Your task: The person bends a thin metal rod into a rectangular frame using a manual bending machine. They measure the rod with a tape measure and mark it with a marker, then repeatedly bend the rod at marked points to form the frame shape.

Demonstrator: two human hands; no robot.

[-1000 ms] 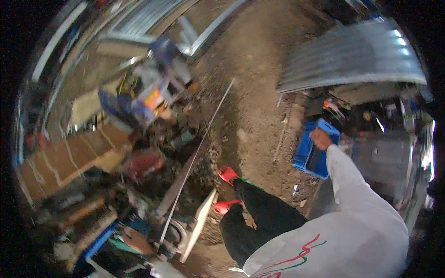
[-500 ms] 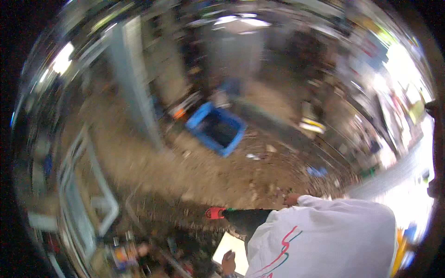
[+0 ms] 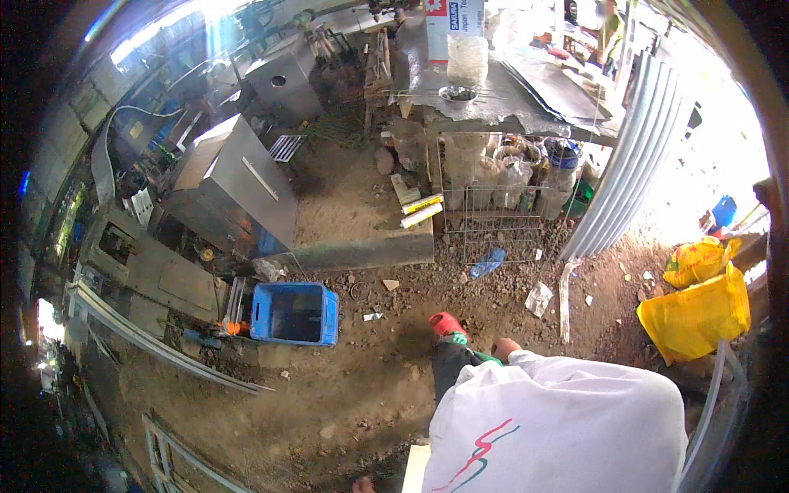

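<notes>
Plainly, little of either grip can be judged here. The left hand point(image 3: 363, 485) only just enters at the lower edge, most of it cut off, so how far its fingers are spread cannot be told. The pale board point(image 3: 416, 464) stands just to the right of that hand, partly hidden by the white shirt point(image 3: 559, 419); whether any finger touches it does not show. The right hand point(image 3: 505, 349) hangs beyond the shirt with its back uppermost and its fingertips out of sight; nothing can be seen in it, though how far it is closed is unclear.

If the left hand does bear the board, a hold near one edge could let it swing against the leg or slip down. Ahead of the right hand, the stony ground point(image 3: 411, 411) is a likely cause of a stumble, since loose rubble lies about the red shoe point(image 3: 446, 324). A pale strip point(image 3: 565, 300) on the ground, ahead and to the right of that hand, could catch a foot, as could the blue crate point(image 3: 330, 316), well to its left. Farther right, the leaning corrugated sheet point(image 3: 629, 164) might scrape a passing arm or topple if knocked.
</notes>
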